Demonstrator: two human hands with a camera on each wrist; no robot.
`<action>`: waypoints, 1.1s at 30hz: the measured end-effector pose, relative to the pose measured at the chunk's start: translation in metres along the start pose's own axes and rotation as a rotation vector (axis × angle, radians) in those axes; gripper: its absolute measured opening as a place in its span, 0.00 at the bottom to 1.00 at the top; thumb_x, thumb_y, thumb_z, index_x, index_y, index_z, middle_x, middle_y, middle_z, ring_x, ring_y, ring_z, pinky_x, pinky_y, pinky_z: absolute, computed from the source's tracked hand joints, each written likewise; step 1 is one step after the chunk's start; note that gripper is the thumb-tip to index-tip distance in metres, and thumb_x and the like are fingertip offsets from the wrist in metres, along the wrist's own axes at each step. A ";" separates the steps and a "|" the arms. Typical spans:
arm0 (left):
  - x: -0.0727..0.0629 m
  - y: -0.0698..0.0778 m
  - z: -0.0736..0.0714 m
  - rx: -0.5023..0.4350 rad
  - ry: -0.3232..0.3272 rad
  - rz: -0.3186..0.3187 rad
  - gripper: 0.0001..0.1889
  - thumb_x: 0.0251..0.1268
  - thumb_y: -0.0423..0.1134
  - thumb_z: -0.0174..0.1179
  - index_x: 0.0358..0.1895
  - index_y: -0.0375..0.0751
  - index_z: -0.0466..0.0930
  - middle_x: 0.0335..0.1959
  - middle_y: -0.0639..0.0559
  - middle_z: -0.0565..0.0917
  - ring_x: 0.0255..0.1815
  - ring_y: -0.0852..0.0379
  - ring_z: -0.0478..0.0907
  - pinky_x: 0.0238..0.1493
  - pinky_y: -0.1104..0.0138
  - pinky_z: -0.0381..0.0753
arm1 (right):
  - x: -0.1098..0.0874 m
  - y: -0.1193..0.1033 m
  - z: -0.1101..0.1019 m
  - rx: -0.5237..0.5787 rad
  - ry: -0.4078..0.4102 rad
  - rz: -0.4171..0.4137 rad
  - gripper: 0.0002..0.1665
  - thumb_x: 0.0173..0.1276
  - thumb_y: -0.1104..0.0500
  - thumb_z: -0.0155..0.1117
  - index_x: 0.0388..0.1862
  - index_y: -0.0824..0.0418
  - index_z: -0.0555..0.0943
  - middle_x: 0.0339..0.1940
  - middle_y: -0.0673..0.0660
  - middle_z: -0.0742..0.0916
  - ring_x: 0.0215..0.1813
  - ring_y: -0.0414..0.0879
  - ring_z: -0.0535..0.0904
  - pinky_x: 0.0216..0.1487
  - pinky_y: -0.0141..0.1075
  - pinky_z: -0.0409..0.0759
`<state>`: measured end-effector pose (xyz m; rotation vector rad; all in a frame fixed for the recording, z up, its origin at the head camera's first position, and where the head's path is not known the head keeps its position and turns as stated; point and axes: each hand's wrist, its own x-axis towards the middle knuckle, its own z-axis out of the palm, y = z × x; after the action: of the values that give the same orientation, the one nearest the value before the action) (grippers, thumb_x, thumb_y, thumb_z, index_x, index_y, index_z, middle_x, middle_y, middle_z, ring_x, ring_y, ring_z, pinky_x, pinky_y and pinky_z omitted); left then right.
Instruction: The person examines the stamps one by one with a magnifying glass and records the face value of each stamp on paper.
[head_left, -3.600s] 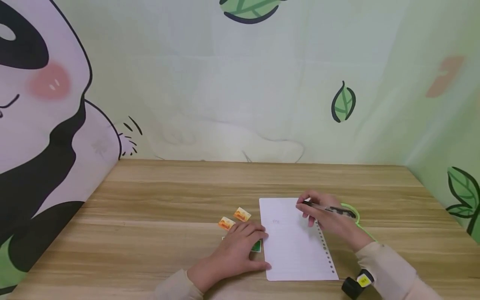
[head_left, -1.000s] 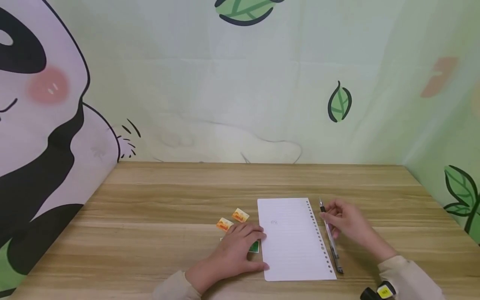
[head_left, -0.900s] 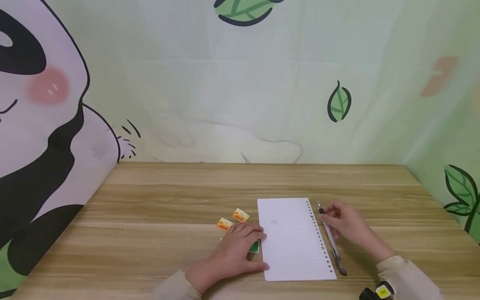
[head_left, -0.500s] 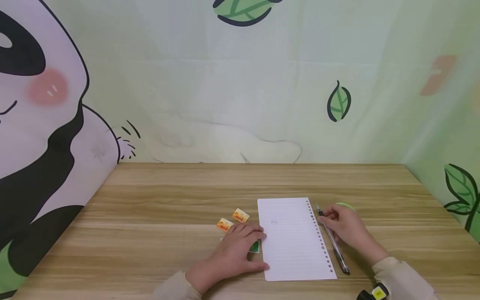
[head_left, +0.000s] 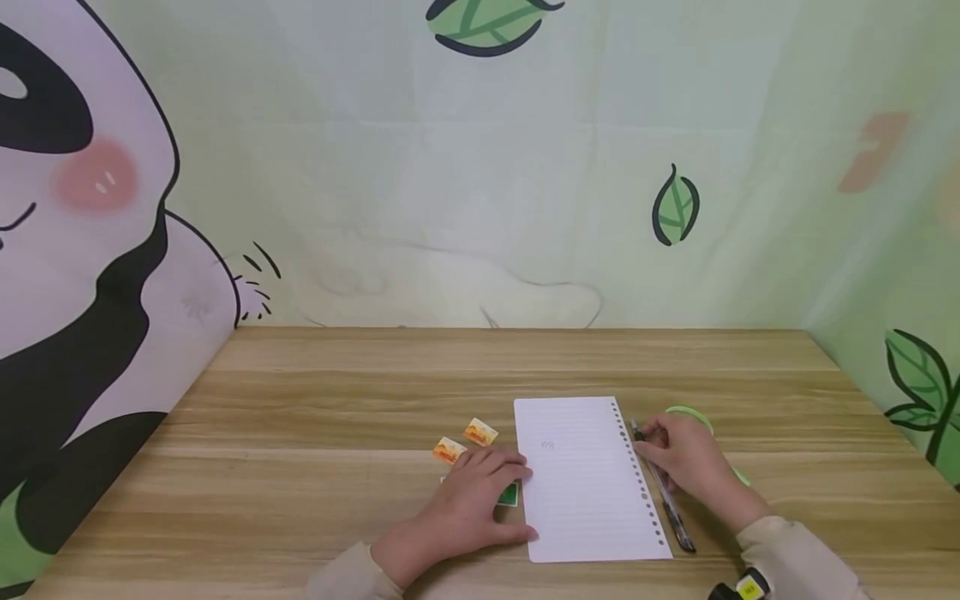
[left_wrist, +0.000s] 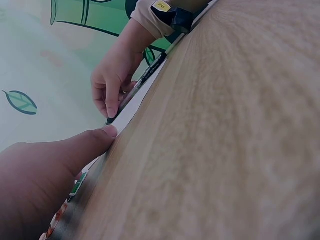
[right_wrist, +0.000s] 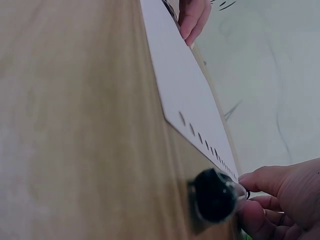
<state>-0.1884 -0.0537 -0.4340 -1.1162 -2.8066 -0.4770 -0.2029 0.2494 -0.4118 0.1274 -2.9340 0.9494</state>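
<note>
The fingers of my right hand are curled around the pen, pinching it near the tip end while its barrel lies along the counter, just beside the punched edge of the sheet of lined paper. In the right wrist view I see the pen's dark butt end close up, with the row of holes in the paper running away from it. My left hand lies flat and relaxed on the counter at the sheet's other edge, fingertips resting on a small green card; it grips nothing. Two small orange cards sit just beyond that hand, apart from the paper. Behind my right hand a green ring-shaped thing shows partly; I cannot tell what it is.
</note>
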 end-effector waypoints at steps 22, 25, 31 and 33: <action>0.004 0.000 -0.007 -0.044 -0.019 -0.005 0.33 0.51 0.62 0.66 0.58 0.48 0.76 0.67 0.52 0.71 0.71 0.51 0.63 0.73 0.52 0.60 | -0.010 0.001 -0.043 -0.144 0.101 -0.044 0.17 0.65 0.58 0.63 0.45 0.70 0.79 0.30 0.58 0.83 0.31 0.46 0.76 0.27 0.34 0.71; 0.003 -0.004 -0.011 -0.053 0.014 0.006 0.35 0.50 0.62 0.67 0.59 0.48 0.75 0.65 0.52 0.72 0.71 0.50 0.64 0.72 0.51 0.62 | -0.014 0.005 -0.052 -0.151 0.102 -0.034 0.18 0.65 0.56 0.63 0.46 0.70 0.79 0.31 0.58 0.83 0.32 0.46 0.77 0.27 0.35 0.71; -0.006 -0.014 -0.024 -0.063 0.073 0.003 0.37 0.48 0.62 0.68 0.61 0.47 0.74 0.64 0.49 0.73 0.70 0.46 0.65 0.69 0.46 0.65 | -0.019 0.016 -0.065 -0.174 0.064 -0.017 0.19 0.65 0.56 0.64 0.47 0.69 0.78 0.31 0.56 0.83 0.33 0.46 0.79 0.29 0.35 0.73; -0.009 -0.018 -0.027 -0.067 0.083 -0.006 0.37 0.48 0.62 0.69 0.61 0.46 0.74 0.64 0.49 0.74 0.70 0.45 0.65 0.69 0.46 0.64 | -0.021 0.020 -0.069 -0.188 0.050 0.000 0.19 0.65 0.55 0.64 0.47 0.69 0.78 0.31 0.55 0.84 0.33 0.46 0.78 0.28 0.35 0.72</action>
<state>-0.1948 -0.0808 -0.4145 -1.0746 -2.7421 -0.6078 -0.1821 0.3072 -0.3686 0.0940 -2.9562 0.6619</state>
